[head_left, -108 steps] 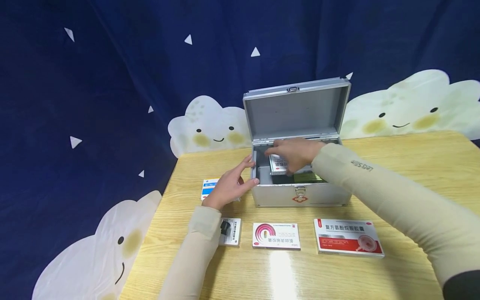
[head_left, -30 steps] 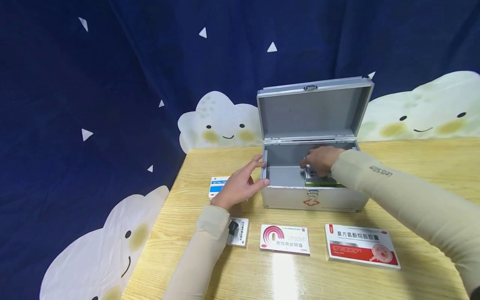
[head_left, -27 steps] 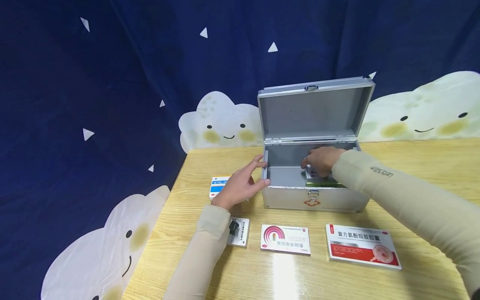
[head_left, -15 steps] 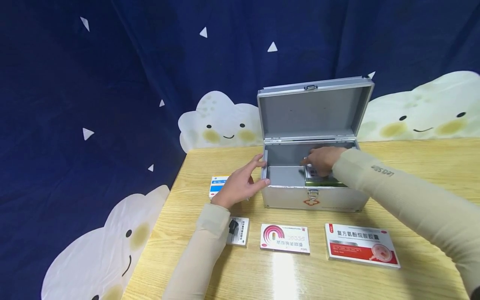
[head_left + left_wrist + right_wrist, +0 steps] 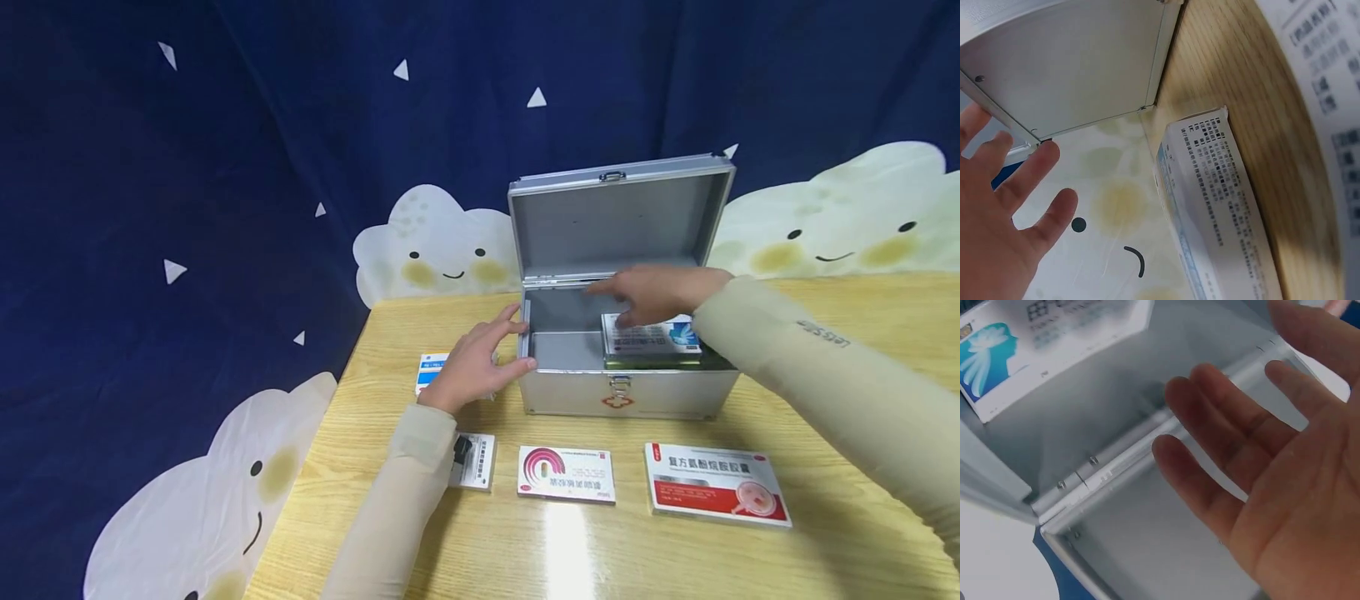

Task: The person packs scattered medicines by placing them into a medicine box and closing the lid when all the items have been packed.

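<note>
An aluminium first-aid case [image 5: 562,395] stands on the table with its lid [image 5: 622,225] raised. In its right half lies a white medicine box with a blue picture [image 5: 645,340], over a green-edged item mostly hidden beneath. My right hand [image 5: 660,292] hovers above that box with fingers extended, holding nothing; the right wrist view shows the bare palm [image 5: 1297,481] apart from the medicine box [image 5: 1079,344]. My left hand [image 5: 472,362] touches the case's left wall, fingers spread at the rim and thumb at the front corner. In the left wrist view its fingertips [image 5: 1044,153] reach the case edge.
A blue-and-white box [image 5: 431,372] lies partly behind my left hand. Along the front are a grey-and-white box [image 5: 480,461], a box with pink arcs [image 5: 566,473] and a red-and-white capsule box [image 5: 716,483]. A dark blue curtain [image 5: 262,150] hangs behind the table.
Earlier my right hand carried the medicine box into the case and set it at the right. Now it has let go and lifted up, uncovering the box. My left hand stays at the rim.
</note>
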Available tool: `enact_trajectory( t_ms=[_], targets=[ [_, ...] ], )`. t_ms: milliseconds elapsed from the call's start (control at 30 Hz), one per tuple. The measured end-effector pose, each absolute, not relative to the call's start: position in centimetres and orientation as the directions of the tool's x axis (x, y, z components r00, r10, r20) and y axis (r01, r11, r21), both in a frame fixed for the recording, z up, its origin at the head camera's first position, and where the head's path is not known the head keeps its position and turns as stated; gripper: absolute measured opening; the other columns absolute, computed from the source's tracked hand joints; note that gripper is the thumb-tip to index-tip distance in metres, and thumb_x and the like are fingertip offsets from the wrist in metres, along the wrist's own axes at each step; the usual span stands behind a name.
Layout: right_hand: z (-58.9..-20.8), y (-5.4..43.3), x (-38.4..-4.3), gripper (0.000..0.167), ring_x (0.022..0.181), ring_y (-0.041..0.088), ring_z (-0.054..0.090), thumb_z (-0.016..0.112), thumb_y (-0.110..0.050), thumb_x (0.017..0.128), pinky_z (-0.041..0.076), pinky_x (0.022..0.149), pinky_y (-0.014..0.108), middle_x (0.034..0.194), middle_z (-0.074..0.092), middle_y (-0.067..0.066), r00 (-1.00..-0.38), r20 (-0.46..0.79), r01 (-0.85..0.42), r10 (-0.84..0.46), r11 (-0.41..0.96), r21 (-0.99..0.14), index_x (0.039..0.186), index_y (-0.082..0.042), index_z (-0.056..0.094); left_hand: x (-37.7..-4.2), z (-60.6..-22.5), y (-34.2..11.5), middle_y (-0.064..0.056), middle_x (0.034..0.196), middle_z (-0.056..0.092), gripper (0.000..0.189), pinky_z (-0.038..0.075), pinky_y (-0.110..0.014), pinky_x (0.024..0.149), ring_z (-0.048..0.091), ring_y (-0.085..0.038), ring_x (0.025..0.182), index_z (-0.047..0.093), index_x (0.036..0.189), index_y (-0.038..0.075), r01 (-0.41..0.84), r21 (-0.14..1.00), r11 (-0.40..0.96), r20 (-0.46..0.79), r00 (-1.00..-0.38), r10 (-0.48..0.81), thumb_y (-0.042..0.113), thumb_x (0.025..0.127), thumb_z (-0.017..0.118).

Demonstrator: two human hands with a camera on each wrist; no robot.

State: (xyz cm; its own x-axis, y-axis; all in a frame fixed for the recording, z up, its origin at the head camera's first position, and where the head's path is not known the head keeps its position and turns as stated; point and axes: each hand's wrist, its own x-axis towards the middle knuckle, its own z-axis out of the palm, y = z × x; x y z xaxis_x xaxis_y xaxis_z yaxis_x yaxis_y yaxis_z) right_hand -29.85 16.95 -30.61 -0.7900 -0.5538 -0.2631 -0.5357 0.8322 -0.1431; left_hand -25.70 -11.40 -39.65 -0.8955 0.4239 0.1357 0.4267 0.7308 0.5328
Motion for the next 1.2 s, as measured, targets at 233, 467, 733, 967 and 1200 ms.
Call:
enact_trajectory(
  t_ms=[233, 467, 733, 967, 1200],
  targets=[
    [-28.6, 18.3, -27.9, 0.056, 0.106, 0.029, 0.067, 0.071, -0.020, 0.090, 0.054, 0.092, 0.051, 0.124, 0.068, 0.017, -0.797, -0.108, -0.568, -0.594, 0.798, -0.202, 0.143, -0.014, 0.054, -25.8, -39.7, -11.4, 0.020, 0.159, 0.035, 0.065, 0.048, -0.049, 0.103, 0.058, -0.025, 0.127, 0.043, 0.149, 0.034, 0.434, 0.549, 0.714, 0.139, -0.890, 0.435, 0.054, 0.090, 0.062],
    [-27.4, 19.0, -25.8, 0.053, 0.107, 0.029, 0.067, 0.071, -0.021, 0.090, 0.056, 0.090, 0.050, 0.127, 0.067, 0.013, -0.800, -0.035, -0.583, -0.599, 0.790, -0.191, 0.141, -0.015, 0.056, -25.7, -39.7, -11.5, 0.024, 0.162, 0.025, 0.062, 0.052, -0.041, 0.089, 0.064, -0.024, 0.110, 0.045, 0.146, 0.037, 0.404, 0.569, 0.716, 0.099, -0.898, 0.428, 0.057, 0.090, 0.061],
    [-26.9, 19.8, -23.0, 0.053, 0.114, 0.030, 0.066, 0.074, -0.022, 0.089, 0.054, 0.094, 0.052, 0.134, 0.063, 0.013, -0.777, 0.029, -0.626, -0.629, 0.766, -0.146, 0.139, -0.016, 0.058, -25.8, -39.2, -11.4, 0.014, 0.161, 0.034, 0.062, 0.047, -0.047, 0.100, 0.058, -0.025, 0.120, 0.053, 0.142, 0.030, 0.471, 0.480, 0.740, 0.162, -0.877, 0.453, 0.057, 0.087, 0.063],
    [-27.4, 21.1, -19.3, 0.051, 0.105, 0.026, 0.068, 0.078, -0.024, 0.084, 0.057, 0.086, 0.049, 0.125, 0.067, 0.008, -0.703, 0.169, -0.706, -0.691, 0.707, -0.044, 0.133, -0.019, 0.063, -25.7, -39.2, -11.4, 0.009, 0.159, 0.039, 0.064, 0.030, -0.055, 0.115, 0.044, -0.028, 0.137, 0.055, 0.141, 0.027, 0.506, 0.422, 0.752, 0.214, -0.862, 0.460, 0.059, 0.086, 0.062],
    [-28.0, 21.9, -17.3, 0.050, 0.103, 0.024, 0.067, 0.079, -0.022, 0.082, 0.057, 0.082, 0.048, 0.129, 0.064, 0.006, -0.657, 0.237, -0.736, -0.715, 0.677, 0.000, 0.130, -0.022, 0.064, -25.8, -39.3, -11.4, 0.008, 0.158, 0.041, 0.063, 0.023, -0.054, 0.119, 0.034, -0.025, 0.145, 0.057, 0.139, 0.024, 0.519, 0.416, 0.747, 0.238, -0.855, 0.461, 0.057, 0.086, 0.063]
  ],
)
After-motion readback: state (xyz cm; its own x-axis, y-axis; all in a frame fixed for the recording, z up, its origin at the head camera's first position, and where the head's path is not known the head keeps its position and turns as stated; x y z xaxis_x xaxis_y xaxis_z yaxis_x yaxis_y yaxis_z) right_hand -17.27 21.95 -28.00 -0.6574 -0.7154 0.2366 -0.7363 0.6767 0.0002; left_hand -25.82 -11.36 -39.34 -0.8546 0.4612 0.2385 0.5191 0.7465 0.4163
